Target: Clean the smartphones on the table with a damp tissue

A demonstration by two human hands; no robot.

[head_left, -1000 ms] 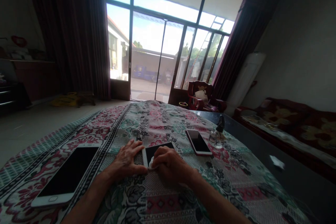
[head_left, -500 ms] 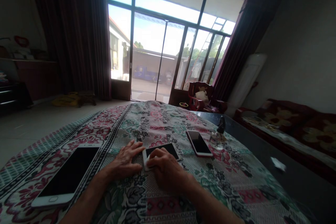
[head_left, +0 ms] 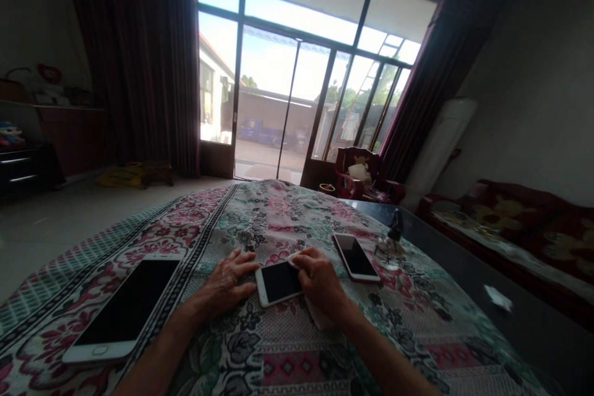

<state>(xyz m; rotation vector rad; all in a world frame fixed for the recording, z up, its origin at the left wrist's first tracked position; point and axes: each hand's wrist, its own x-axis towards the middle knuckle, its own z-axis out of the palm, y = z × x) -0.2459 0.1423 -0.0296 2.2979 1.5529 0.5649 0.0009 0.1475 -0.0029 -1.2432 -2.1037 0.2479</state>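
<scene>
A white phone with a dark screen lies on the flowered cloth in front of me. My left hand rests flat beside the phone's left edge, fingers spread and touching it. My right hand is closed over the phone's far right corner, pinching a small white cloth or wipe that trails under the palm.
A large white phone lies at the left on the cloth. A red-edged phone lies to the right, with a small glass bottle past it. A dark table edge, sofa and glass doors lie beyond.
My right hand has slid from the phone's near end to its far right corner, uncovering most of the screen. The left hand stays at the phone's left edge.
</scene>
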